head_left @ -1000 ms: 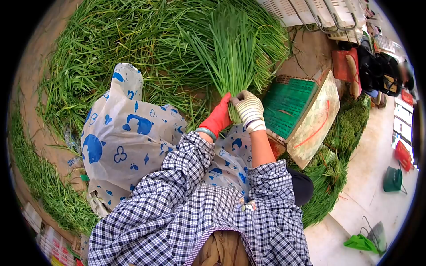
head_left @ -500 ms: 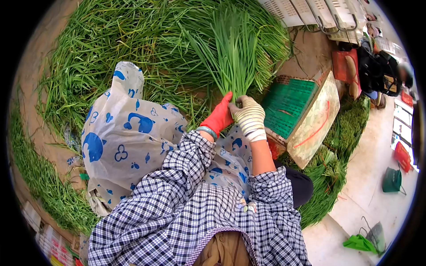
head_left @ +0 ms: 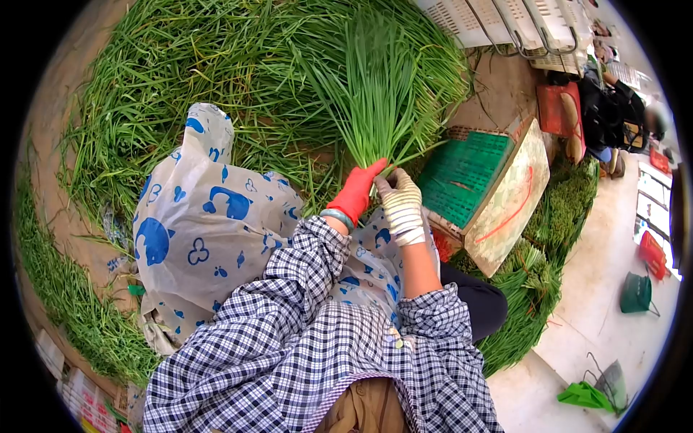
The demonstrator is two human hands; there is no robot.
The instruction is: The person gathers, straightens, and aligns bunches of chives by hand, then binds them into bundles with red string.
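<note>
My left hand (head_left: pixel 355 192), in a red glove, is closed around the lower ends of a bunch of green chives (head_left: pixel 377 108). The bunch fans out upward over a big heap of loose chives (head_left: pixel 209 65). Close beside it, my right hand (head_left: pixel 401 202) wears a striped cream glove with its fingers pinched together. A single chive blade (head_left: pixel 419 154) slants out to the right from those fingertips, away from the bunch. Below my hands, a whitish plastic sheet with blue prints (head_left: pixel 195 216) covers my lap.
Right of my hands stands a tilted box with a green woven top (head_left: pixel 465 177). Sorted chives (head_left: pixel 527 310) lie behind it. White plastic crates (head_left: pixel 505 25) are at the upper right. A green bucket (head_left: pixel 637 294) stands on the pale floor, and a person in black (head_left: pixel 613 108) is farther off.
Both hands have come slightly down toward me with the bunch. My right hand has shifted lower, and one blade now angles out to the right of the bunch.
</note>
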